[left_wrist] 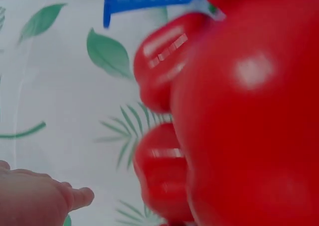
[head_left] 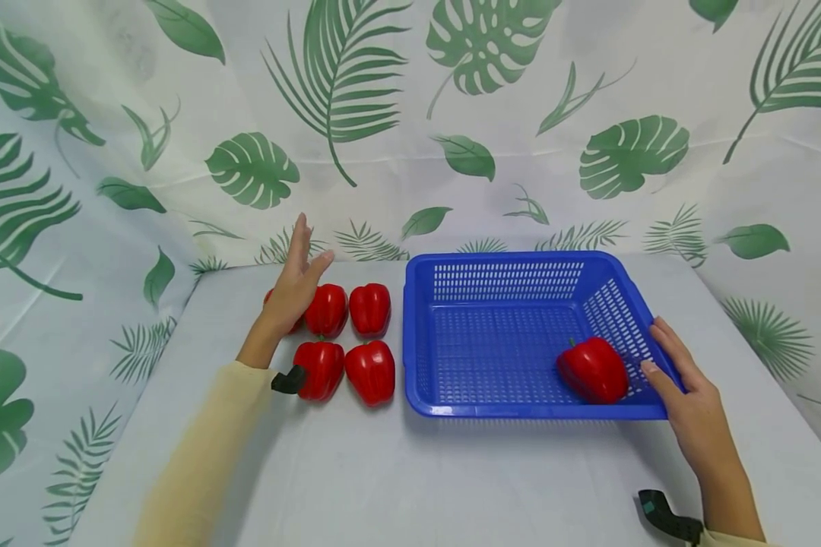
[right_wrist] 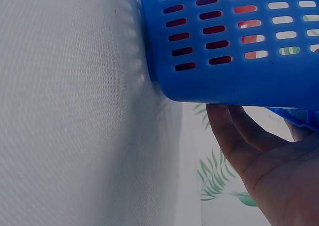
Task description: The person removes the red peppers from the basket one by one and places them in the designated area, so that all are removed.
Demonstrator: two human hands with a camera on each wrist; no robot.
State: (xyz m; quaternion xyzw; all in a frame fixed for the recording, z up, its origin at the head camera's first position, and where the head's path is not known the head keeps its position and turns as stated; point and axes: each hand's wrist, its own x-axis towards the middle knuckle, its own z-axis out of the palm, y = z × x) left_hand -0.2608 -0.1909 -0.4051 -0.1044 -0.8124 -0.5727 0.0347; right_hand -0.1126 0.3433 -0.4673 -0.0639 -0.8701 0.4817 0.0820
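A blue plastic basket (head_left: 506,411) with slotted walls stands right of centre in the head view, one red bell pepper (head_left: 594,371) lying in its front right corner. My right hand (head_left: 699,410) holds the basket's right rim, thumb over the edge and fingers outside. The right wrist view shows those fingers (right_wrist: 232,136) against the slotted basket wall (right_wrist: 224,84). Several red bell peppers (head_left: 371,372) sit grouped left of the basket. Over the far left of the group is my left hand (head_left: 289,292), fingers extended, partly hiding one pepper. A pepper (left_wrist: 254,116) looms large in the left wrist view.
A white cloth (head_left: 397,486) covers the table. Behind and at the sides hangs a white sheet with green leaf prints (head_left: 342,83). Each wrist carries a small black device, such as the one (head_left: 667,516) at the right wrist.
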